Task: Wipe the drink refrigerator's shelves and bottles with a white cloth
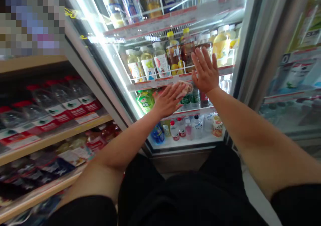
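Both my arms reach forward to the glass door (pixel 117 69) of a drinks fridge. My left hand (pixel 168 100) lies flat on a pinkish cloth (pixel 185 88) pressed against the glass, fingers stretched over it. My right hand (pixel 204 70) is open with fingers spread upward, palm against the glass just above and right of the cloth. Behind the glass stand bottles of juice and tea (pixel 160 62) on wire shelves, green-labelled bottles (pixel 145 100) lower down, and small bottles (pixel 187 127) on the bottom shelf.
Wooden shelves (pixel 57 137) on the left hold rows of water bottles with red labels (pixel 75 109) and packaged goods below. A metal door frame (pixel 265 42) separates a second fridge section (pixel 298 69) on the right. My dark trousers fill the lower view.
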Motion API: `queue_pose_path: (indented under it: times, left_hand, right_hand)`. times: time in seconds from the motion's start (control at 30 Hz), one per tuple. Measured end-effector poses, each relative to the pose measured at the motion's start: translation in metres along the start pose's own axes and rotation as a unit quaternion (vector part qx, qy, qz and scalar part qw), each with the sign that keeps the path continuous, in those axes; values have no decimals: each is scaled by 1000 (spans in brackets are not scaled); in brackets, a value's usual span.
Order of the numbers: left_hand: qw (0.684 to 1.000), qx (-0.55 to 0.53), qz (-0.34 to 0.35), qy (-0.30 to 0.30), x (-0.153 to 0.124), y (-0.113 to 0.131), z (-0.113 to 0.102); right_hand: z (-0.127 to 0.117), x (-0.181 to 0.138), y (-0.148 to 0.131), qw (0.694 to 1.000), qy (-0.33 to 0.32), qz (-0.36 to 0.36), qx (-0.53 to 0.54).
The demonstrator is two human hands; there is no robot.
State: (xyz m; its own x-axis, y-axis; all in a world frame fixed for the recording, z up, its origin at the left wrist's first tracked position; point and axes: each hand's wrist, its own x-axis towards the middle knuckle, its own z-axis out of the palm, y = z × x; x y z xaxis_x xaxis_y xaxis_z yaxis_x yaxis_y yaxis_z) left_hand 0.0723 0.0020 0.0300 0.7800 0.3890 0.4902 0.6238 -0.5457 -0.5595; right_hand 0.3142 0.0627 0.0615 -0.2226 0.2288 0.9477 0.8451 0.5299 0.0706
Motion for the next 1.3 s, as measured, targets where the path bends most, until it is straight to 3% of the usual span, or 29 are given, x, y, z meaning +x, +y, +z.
queue_pose_path:
  times: [0.13, 0.2, 0.27, 0.33, 0.4, 0.6, 0.67, 0.8, 0.93, 1.03, 1.17, 1.23, 1.3]
  left_hand:
    - [986, 13, -152, 68, 11, -12, -14]
    - [982, 13, -172, 77, 8, -6, -11]
    - [991, 15, -117, 59, -3, 5, 1]
    - [1000, 19, 3, 19, -15, 12, 12]
    - [998, 39, 45, 11, -22, 9, 15]
    - [982, 58, -144, 111, -22, -6, 1]
    - [986, 56, -119, 105, -31, 4, 6]
    - [998, 42, 35, 16, -47, 15, 16]
    - [997, 31, -54, 54, -40, 6, 8]
    - [991, 20, -105, 77, -36, 13, 7]
    - [1000, 4, -24, 10, -49, 35, 25]
    - [1000, 8, 11, -5, -54, 34, 29]
    - [1000, 11, 1, 6, -50, 24, 24]
  right_hand:
    - [1, -1, 1, 1000, 2, 5, 13]
    - [0, -1, 1, 1000, -5, 8, 25]
    - [-1, -2, 1, 999, -9, 10, 37]
    - [0, -1, 1, 999, -2, 17, 48]
    - [2, -1, 2, 999, 1, 19, 48]
    - [3, 0, 3, 999, -5, 12, 31]
    - [2, -1, 2, 999, -2, 13, 34]
    - [2, -1, 0, 999, 10, 17, 42]
    - [3, -1, 0, 999, 8, 23, 43]
    - [0, -1, 0, 999, 0, 20, 31]
    - [-5, 0, -3, 999, -24, 21, 28]
    - [-7, 0, -4, 999, -28, 26, 26]
    - [-7, 0, -5, 999, -26, 24, 23]
